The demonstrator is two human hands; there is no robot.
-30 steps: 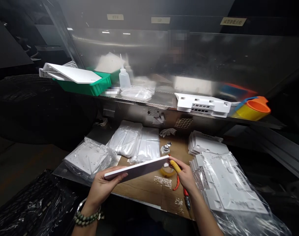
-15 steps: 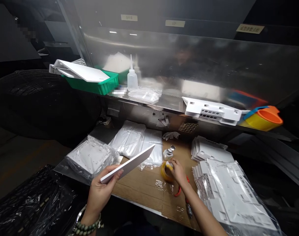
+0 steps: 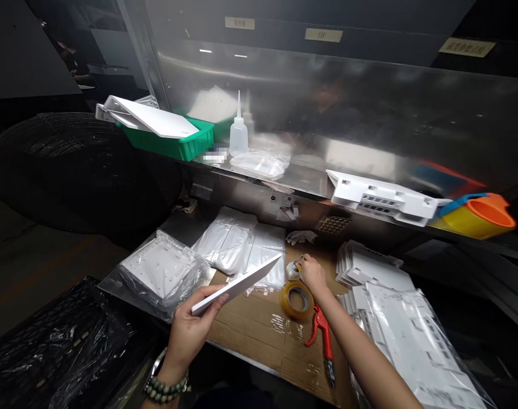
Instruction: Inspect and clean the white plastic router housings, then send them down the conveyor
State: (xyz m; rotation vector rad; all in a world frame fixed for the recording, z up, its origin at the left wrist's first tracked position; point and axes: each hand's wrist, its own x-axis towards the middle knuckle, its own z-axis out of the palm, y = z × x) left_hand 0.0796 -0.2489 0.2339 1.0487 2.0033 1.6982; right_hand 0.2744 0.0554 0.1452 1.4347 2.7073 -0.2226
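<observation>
My left hand (image 3: 195, 324) is closed on the edge of a thin white plastic panel (image 3: 242, 284), thumb on the near side. The panel is tilted edge-on, its far end raised toward the right. My right hand (image 3: 313, 272) has its fingers pinched together at the top of a small bottle with a metal flip lid (image 3: 292, 271). What the fingertips hold, if anything, is hidden. Just below lies a roll of clear yellowish tape (image 3: 297, 301) on the cardboard (image 3: 250, 335). A red air blow gun (image 3: 325, 335) rests beside my right forearm.
Bagged white panels (image 3: 412, 341) are stacked on the right, and another bagged stack (image 3: 159, 264) is at left. Plastic bags (image 3: 227, 238) lie behind. Overhead, the shelf carries a green bin (image 3: 178, 145), a squeeze bottle (image 3: 238, 136) and a yellow-orange tape dispenser (image 3: 476, 216).
My right hand has moved from the tape roll up to the small bottle, leaving the roll on the cardboard. My left hand still holds the panel. The view has shifted slightly.
</observation>
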